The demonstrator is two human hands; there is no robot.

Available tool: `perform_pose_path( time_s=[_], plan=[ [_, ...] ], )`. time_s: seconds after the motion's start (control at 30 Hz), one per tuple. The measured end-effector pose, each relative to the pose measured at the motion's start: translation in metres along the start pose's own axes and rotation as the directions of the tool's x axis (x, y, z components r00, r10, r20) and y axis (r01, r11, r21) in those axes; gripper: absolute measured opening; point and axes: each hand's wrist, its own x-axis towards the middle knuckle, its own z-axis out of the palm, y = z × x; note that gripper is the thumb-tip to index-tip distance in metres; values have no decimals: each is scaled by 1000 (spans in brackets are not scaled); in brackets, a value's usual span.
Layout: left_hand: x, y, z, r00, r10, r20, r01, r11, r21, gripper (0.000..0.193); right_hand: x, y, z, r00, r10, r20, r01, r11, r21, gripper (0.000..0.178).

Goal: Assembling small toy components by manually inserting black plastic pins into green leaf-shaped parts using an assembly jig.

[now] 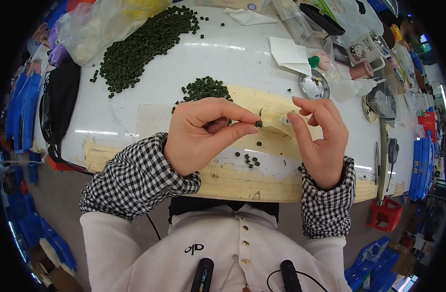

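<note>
Table edge (254, 189) of pale wood nearest, just in front of the body. On the floor at right, a red stool (384, 214). Just past the wood, a few loose pieces (252, 162), small and dark green, scattered between the wrists. Beyond, a pale yellow sheet (247, 97), partly hidden by the left hand (198, 129) and right hand (327, 129). Past the left knuckles, a small heap (206, 89) of similar pieces, front part blocked from sight. Farther left, a black cloth bag (62, 102). Farther right, a round metal lid (314, 87) near a white bottle (347, 91); past these, a pinkish spool (362, 70), a white mug (363, 48) and white paper (288, 54). Toward the far side, a large heap (145, 48) of dark green pieces beside a clear plastic bag (89, 36).

Checked sleeves (135, 175) at both wrists, forearms up from below. On the left, thumb and forefinger clamped on one dark green piece (259, 124), other fingers curled behind. On the right, thumb and forefinger raised and apart; just beside the thumb tip, a pale speck (284, 119), too small to name. Held piece between both hands, above the yellow sheet.
</note>
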Motion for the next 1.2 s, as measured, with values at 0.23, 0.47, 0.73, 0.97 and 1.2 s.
perform_pose_path(
  time_s=[0.23,0.47,0.73,0.97,1.2],
  plan=[
    [0,-1,1,1000,-8,14,8,1000,16,17,0,2,3,999,29,18,-30,997,66,10],
    [-1,-5,3,998,-18,59,18,1000,1,16,-2,-19,-16,968,-158,-195,210,936,282,11],
    [-2,-6,5,990,-20,138,17,1000,24,15,-8,-21,6,996,-9,89,-54,732,679,12],
    [-2,-5,5,990,-10,138,6,999,31,15,-8,-19,8,994,-24,103,-53,731,681,12],
    [-2,-6,5,990,-19,139,15,999,28,15,-7,-19,4,981,-79,176,-45,795,605,16]
  ],
)
